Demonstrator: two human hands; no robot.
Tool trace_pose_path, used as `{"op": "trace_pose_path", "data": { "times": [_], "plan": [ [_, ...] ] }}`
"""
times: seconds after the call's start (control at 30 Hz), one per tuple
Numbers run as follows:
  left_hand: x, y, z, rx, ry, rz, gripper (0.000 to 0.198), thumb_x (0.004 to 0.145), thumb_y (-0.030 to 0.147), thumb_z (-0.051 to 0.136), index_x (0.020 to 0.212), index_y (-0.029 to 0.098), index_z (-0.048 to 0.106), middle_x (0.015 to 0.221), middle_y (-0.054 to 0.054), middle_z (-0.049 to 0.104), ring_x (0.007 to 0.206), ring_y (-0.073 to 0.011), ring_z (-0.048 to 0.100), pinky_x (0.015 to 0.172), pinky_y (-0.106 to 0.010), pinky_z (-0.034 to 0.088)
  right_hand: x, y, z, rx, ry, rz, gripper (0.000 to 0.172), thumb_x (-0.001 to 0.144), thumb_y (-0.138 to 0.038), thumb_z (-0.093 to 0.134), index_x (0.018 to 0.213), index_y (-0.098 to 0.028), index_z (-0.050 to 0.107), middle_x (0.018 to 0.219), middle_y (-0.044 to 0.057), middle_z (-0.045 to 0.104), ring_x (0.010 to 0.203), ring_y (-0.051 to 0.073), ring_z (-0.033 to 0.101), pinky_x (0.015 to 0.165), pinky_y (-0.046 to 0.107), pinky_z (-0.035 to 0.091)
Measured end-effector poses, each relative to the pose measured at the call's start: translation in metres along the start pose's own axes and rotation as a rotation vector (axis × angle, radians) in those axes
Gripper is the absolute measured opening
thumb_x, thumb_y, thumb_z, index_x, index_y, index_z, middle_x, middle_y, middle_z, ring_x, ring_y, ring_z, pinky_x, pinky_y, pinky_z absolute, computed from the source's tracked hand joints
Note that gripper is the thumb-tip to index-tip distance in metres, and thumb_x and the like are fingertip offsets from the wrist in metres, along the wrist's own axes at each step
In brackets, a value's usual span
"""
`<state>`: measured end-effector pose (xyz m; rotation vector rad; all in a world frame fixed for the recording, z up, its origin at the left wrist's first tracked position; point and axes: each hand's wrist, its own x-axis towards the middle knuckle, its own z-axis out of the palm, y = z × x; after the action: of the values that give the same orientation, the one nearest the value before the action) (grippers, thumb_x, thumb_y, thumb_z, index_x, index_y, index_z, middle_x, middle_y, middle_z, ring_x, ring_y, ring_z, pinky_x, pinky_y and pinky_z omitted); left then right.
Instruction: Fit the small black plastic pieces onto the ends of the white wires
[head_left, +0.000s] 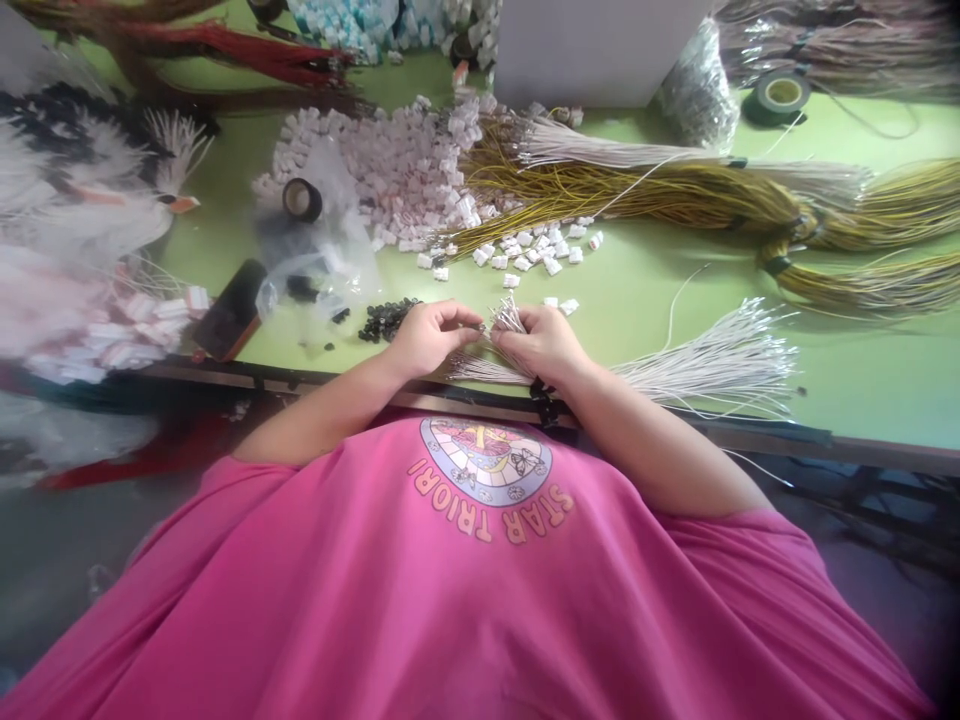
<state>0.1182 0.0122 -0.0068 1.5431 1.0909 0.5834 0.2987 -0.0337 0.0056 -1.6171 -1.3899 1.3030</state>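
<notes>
My right hand (547, 345) is closed around a bunch of thin white wires (507, 316), whose ends stick up between thumb and fingers. Close to those ends, my left hand (431, 338) is in a pinch; whatever its fingertips hold is too small to make out. Beside the left hand lies a heap of small black pieces (384, 320). More white wires (491, 371) pass under the hands along the table edge. Past my right wrist, a fanned bundle of white wires (712, 360) rests on the green table (885, 370).
Behind the hands lies a large pile of white connectors (405, 165). Long yellow wire bundles (697, 205) stretch to the right. At left are a black tape roll (302, 200) on a plastic bag (337, 240) and a dark phone-like object (231, 308). Another tape roll (780, 97) sits far right.
</notes>
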Motion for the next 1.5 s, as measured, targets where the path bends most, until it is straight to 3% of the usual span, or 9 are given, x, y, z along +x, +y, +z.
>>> {"op": "trace_pose_path", "data": {
  "times": [0.27,0.5,0.7,0.8,0.9,1.03,1.2,1.4,1.5],
  "plan": [
    [-0.001,0.002,0.0,0.097,-0.024,0.04,0.023,0.068,0.032,0.071,0.086,0.017,0.072,0.087,-0.006,0.072,0.079,-0.0179,0.066,0.079,-0.032,0.051,0.001,0.001,0.002,-0.023,0.032,-0.036,0.015,0.066,-0.028,0.057,0.065,-0.013,0.058,0.057,-0.003,0.048,0.056,0.008,0.041,0.054,0.023,0.033],
    [-0.001,0.004,0.007,0.188,-0.082,0.111,0.021,0.072,0.032,0.067,0.085,0.016,0.072,0.082,-0.005,0.071,0.074,-0.0167,0.064,0.07,-0.029,0.049,0.0,0.002,0.003,-0.047,0.028,-0.049,0.021,0.067,-0.031,0.06,0.074,-0.012,0.065,0.061,-0.002,0.052,0.059,0.01,0.046,0.057,0.023,0.036],
    [0.011,0.019,-0.023,0.503,-0.157,0.124,0.021,0.075,0.028,0.062,0.093,0.019,0.069,0.09,-0.004,0.069,0.075,-0.0163,0.06,0.074,-0.03,0.046,0.002,0.004,0.002,-0.025,0.047,-0.016,0.023,0.067,-0.035,0.061,0.072,-0.013,0.064,0.06,-0.001,0.052,0.058,0.01,0.045,0.056,0.025,0.036],
    [0.036,0.021,-0.04,0.73,0.036,0.155,0.022,0.079,0.019,0.054,0.098,0.018,0.066,0.103,-0.007,0.064,0.093,-0.0209,0.057,0.084,-0.034,0.042,0.002,0.004,0.0,0.008,0.018,0.039,0.025,0.066,-0.035,0.063,0.075,-0.013,0.066,0.06,-0.001,0.053,0.057,0.01,0.045,0.058,0.027,0.038],
    [0.063,0.013,-0.046,0.901,0.219,0.078,0.024,0.079,0.013,0.049,0.095,0.019,0.066,0.109,-0.009,0.06,0.101,-0.025,0.053,0.087,-0.038,0.038,0.002,0.003,-0.002,0.019,0.006,0.068,0.023,0.066,-0.034,0.062,0.076,-0.013,0.066,0.06,0.0,0.054,0.056,0.01,0.045,0.058,0.028,0.038],
    [0.076,0.004,-0.05,0.944,0.138,0.093,0.018,0.075,0.017,0.056,0.089,0.02,0.066,0.1,-0.007,0.062,0.093,-0.0243,0.054,0.082,-0.037,0.039,0.002,0.001,-0.003,0.032,-0.005,0.067,0.02,0.066,-0.033,0.061,0.071,-0.014,0.064,0.059,-0.001,0.051,0.056,0.01,0.044,0.057,0.028,0.038],
    [0.063,0.006,-0.057,0.961,0.04,0.06,0.016,0.072,0.016,0.057,0.083,0.022,0.067,0.091,-0.005,0.064,0.083,-0.0222,0.055,0.076,-0.034,0.039,0.002,-0.002,-0.004,0.008,-0.006,0.074,0.019,0.066,-0.033,0.061,0.067,-0.013,0.062,0.056,-0.002,0.047,0.055,0.009,0.042,0.055,0.027,0.036],
    [0.069,0.0,-0.055,0.959,0.03,0.108,0.025,0.074,0.024,0.058,0.097,0.023,0.066,0.098,-0.005,0.062,0.086,-0.0216,0.054,0.076,-0.033,0.038,0.003,0.001,-0.003,-0.006,-0.009,0.066,0.019,0.067,-0.033,0.06,0.067,-0.014,0.061,0.056,-0.002,0.046,0.055,0.009,0.041,0.054,0.027,0.035],
    [0.076,-0.002,-0.05,0.979,0.022,0.119,0.022,0.075,0.028,0.058,0.094,0.025,0.068,0.091,-0.005,0.061,0.084,-0.0223,0.054,0.074,-0.034,0.038,0.003,0.003,-0.003,0.009,-0.013,0.057,0.02,0.067,-0.034,0.06,0.069,-0.014,0.062,0.057,-0.002,0.047,0.055,0.009,0.041,0.055,0.027,0.036]
  ]
}}
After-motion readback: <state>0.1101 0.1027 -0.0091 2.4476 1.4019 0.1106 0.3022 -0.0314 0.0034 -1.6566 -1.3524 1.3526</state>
